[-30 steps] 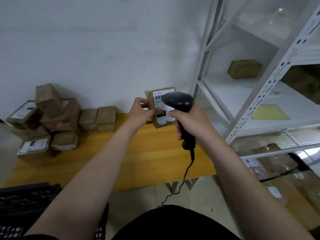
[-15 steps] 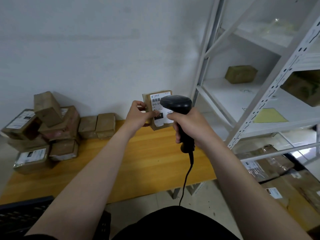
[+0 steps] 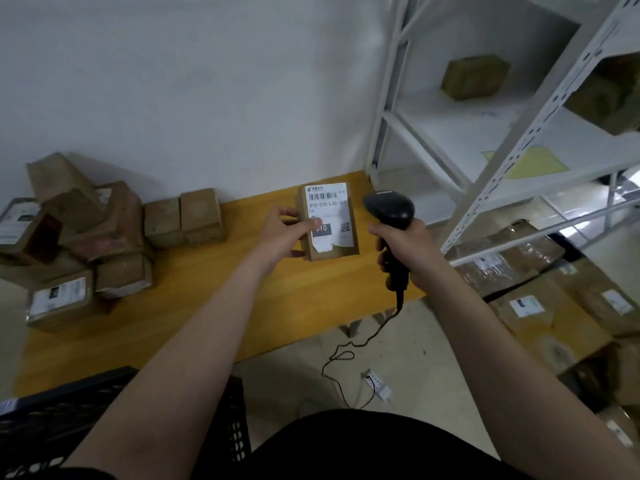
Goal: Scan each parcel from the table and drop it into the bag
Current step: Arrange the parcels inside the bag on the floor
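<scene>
Left hand (image 3: 284, 233) pinches the parcel (image 3: 332, 237) by its left edge, thumb on the label (image 3: 327, 206). It holds the parcel upright over the table's (image 3: 207, 306) far right so the barcode faces up and out. Right hand (image 3: 405, 247) is wrapped tight round the scanner (image 3: 389, 207) handle just right of the parcel, so scanning looks like the step in hand. The pile (image 3: 79, 237) sits far left, and no bag is in view.

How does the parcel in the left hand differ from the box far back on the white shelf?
The parcel in the left hand is held upright over the table; the box on the shelf lies untouched. The parcel shows a white barcode label; the box shows none. Both are brown cardboard.
</scene>
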